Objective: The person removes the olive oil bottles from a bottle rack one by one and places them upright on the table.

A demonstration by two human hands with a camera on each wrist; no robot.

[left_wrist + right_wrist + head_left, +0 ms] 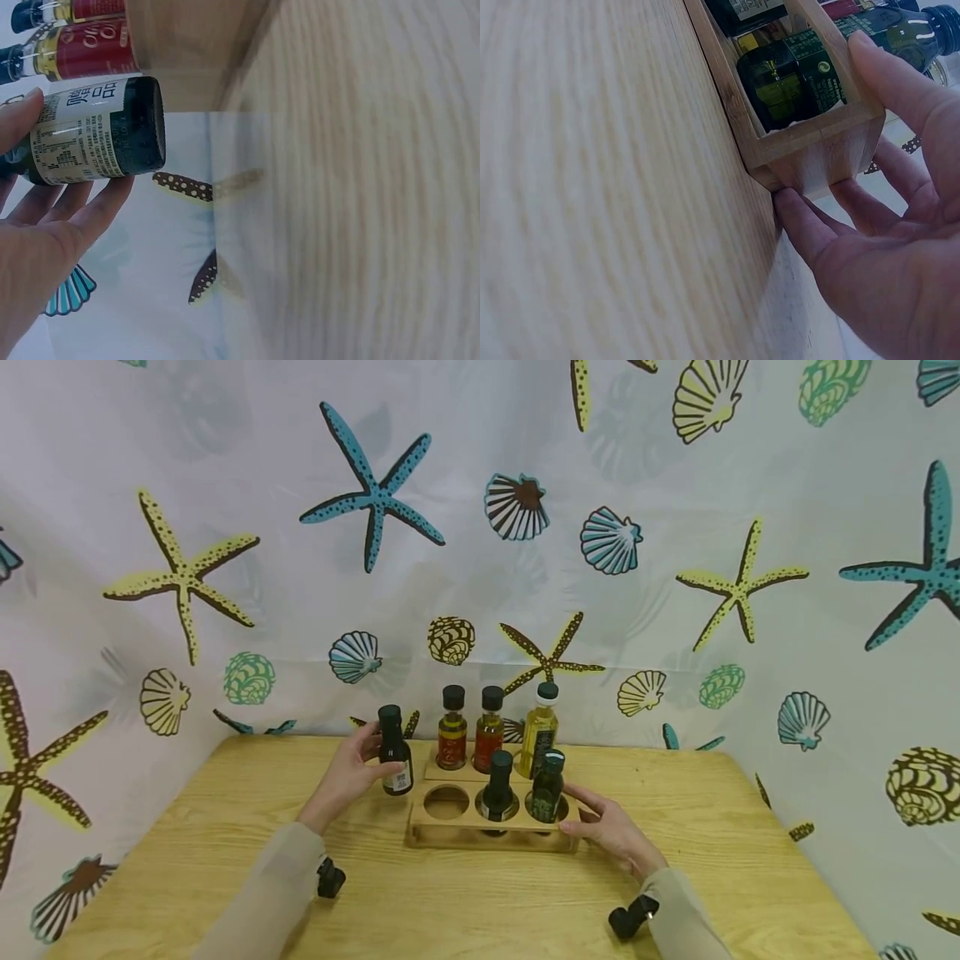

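Observation:
My left hand (351,778) holds a small dark bottle (395,753) with a dark cap, upright and just left of the wooden bottle rack (495,842). In the left wrist view, thumb and fingers wrap the bottle's pale label (79,142), and its base is off the table. At the rack's right end, my right hand (611,831) grips the wood, thumb on the upper bar and fingers against the end panel (817,165). A green bottle (546,789) stands in the front right hole, with a dark bottle (498,789) in the middle one. The front left hole (446,802) shows its round rim.
On the rack's back step stand two red-labelled bottles (452,735) and a taller yellow oil bottle (539,735). The rack rests on a wood-grain table (480,910). Behind it hangs a white cloth (465,585) printed with starfish and shells.

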